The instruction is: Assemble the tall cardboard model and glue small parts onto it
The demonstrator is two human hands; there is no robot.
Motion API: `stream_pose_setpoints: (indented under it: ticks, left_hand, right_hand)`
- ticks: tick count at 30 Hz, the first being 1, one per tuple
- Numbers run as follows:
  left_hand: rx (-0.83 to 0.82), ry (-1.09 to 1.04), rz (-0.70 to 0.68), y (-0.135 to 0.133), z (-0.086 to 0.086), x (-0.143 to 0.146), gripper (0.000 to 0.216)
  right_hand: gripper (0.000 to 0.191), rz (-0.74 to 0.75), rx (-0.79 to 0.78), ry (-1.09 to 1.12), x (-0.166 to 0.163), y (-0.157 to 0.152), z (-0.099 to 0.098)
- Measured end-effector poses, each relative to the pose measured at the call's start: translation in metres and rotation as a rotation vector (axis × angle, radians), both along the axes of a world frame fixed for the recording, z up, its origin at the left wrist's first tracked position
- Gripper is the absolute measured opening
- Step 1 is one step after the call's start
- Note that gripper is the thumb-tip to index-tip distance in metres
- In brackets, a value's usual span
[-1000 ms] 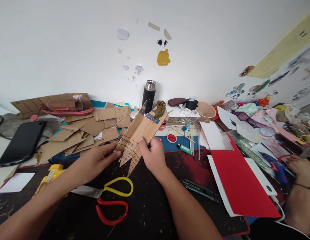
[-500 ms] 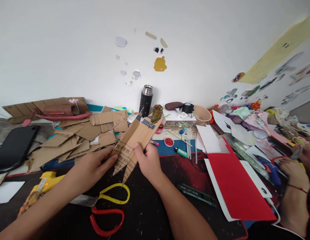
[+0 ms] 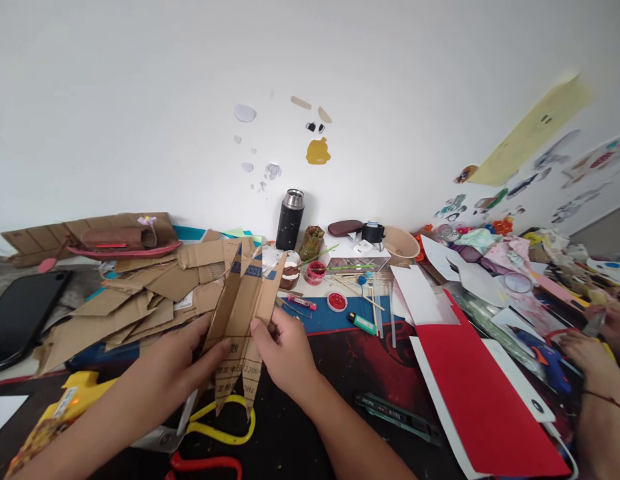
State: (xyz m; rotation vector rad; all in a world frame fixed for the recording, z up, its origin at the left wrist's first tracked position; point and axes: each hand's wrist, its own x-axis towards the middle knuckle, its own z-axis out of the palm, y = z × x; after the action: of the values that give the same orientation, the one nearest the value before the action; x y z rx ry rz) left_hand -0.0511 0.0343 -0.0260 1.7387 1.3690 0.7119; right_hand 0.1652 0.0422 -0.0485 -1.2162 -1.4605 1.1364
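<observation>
Between my two hands is a folded piece of cardboard [image 3: 243,320] with pointed ends, printed with dark characters and a blue strip near its top. My left hand [image 3: 183,357] grips its left side, thumb on the front face. My right hand [image 3: 283,343] pinches the right edge, thumb in front. Just below the cardboard's lower points lie scissors [image 3: 247,433] with one yellow and one red handle. A yellow glue gun [image 3: 75,407] rests on the left, partly hidden behind my left forearm.
Cardboard scraps [image 3: 155,287] are piled at left, near a model boat [image 3: 125,250]. A black flask [image 3: 290,220] stands by the wall. A utility knife [image 3: 397,417] and red paper [image 3: 505,400] lie at right. A co-worker's hands [image 3: 590,353] are at the far right.
The cardboard has come lower and a little left in view and stands more upright, with both my hands still on it. The view has tilted slightly upward.
</observation>
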Motion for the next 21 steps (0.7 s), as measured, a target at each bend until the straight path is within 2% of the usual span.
stream_pose_setpoints:
  ticks: [4, 8, 11, 13, 16, 18, 21]
  left_hand:
    - [-0.047, -0.035, -0.08, -0.006, 0.005, 0.0, 0.058]
    - [0.029, -0.007, 0.019, -0.006, 0.017, 0.001, 0.062]
    - [0.106, 0.056, 0.05, -0.004, 0.016, 0.0, 0.062]
    - [0.112, 0.079, 0.053, -0.005, 0.014, -0.002, 0.059]
    - [0.079, 0.099, -0.002, -0.009, 0.013, -0.002, 0.056]
    - [0.067, 0.123, -0.05, -0.013, 0.015, 0.0, 0.055]
    - [0.09, 0.167, -0.062, -0.019, 0.017, 0.005, 0.056]
  right_hand:
    - [0.017, 0.043, 0.008, -0.021, -0.003, -0.004, 0.0]
    - [0.016, 0.088, 0.007, -0.061, -0.007, -0.008, -0.002]
    - [0.015, 0.099, 0.029, -0.084, -0.007, -0.008, -0.004]
    - [0.022, 0.103, 0.04, -0.071, -0.005, -0.005, -0.004]
    - [0.033, 0.089, 0.005, 0.062, -0.001, 0.0, -0.002]
    - [0.036, 0.084, -0.058, 0.203, 0.001, 0.003, -0.001]
    - [0.041, 0.069, -0.132, 0.29, 0.002, 0.006, -0.001]
